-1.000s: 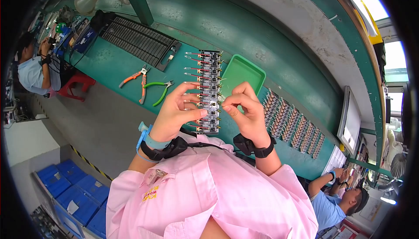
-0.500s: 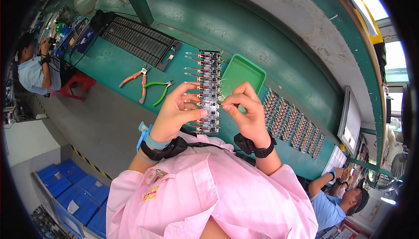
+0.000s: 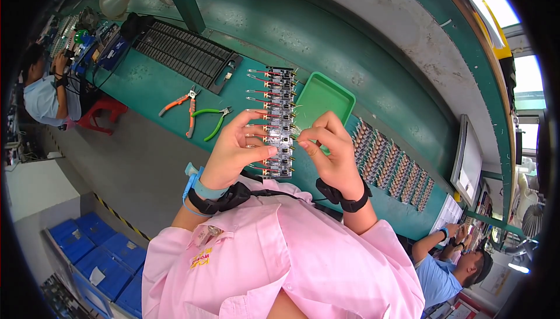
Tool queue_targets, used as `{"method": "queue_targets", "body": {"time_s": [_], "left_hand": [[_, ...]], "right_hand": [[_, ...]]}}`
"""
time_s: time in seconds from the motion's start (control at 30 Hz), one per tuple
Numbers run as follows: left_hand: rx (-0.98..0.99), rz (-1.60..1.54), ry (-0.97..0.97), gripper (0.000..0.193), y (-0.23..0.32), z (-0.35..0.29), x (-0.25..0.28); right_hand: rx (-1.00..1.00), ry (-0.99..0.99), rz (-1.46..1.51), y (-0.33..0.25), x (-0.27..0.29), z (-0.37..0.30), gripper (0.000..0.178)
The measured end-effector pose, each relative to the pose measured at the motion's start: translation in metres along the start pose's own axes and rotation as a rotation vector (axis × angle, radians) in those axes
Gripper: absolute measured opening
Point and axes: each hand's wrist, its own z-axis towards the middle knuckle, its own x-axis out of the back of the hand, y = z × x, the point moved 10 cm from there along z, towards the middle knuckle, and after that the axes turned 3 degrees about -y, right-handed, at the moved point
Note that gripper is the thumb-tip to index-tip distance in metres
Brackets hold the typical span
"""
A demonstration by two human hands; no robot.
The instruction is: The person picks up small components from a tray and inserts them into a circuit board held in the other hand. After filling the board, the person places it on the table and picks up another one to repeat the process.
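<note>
The long strip of black and clear parts stands lengthwise in the middle of the frame, red wires poking out from its left edge and brass pins from its right. The left hand has a firm grip on it, thumb pressed on the face and fingers spread along the left edge among the wires; the right hand has thumb and forefinger brought together at the right edge, beside a pin, though I cannot tell whether anything is caught between the tips. For steady work here, the left thumb would best bear on the solid body, off the thin wires, while the right fingertips work gently and straight, one spot at a time, without bending neighbouring pins. The left fingers hide part of the wired edge. Just behind the right hand sits a green tray, partly covered by it. Left of the strip, orange-handled pliers and green-handled cutters lie apart from the hands on the green counter; a black rack lies upper left, and rows of small parts spread at centre right, near the right wrist.
</note>
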Motion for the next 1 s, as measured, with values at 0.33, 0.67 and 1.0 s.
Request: {"method": "queue_targets", "body": {"time_s": [0.33, 0.67, 1.0], "left_hand": [[0.005, 0.019, -0.017, 0.055, 0.003, -0.002, -0.003], [0.005, -0.005, -0.026, 0.055, -0.003, 0.000, -0.002], [0.015, 0.001, -0.028, 0.053, -0.001, 0.000, -0.004]], "right_hand": [[0.071, 0.001, -0.140, -0.014, -0.002, 0.003, 0.011], [0.065, 0.044, -0.164, -0.012, 0.002, 0.005, 0.012], [-0.121, 0.154, 0.188, 0.013, 0.010, -0.005, 0.008]]}}
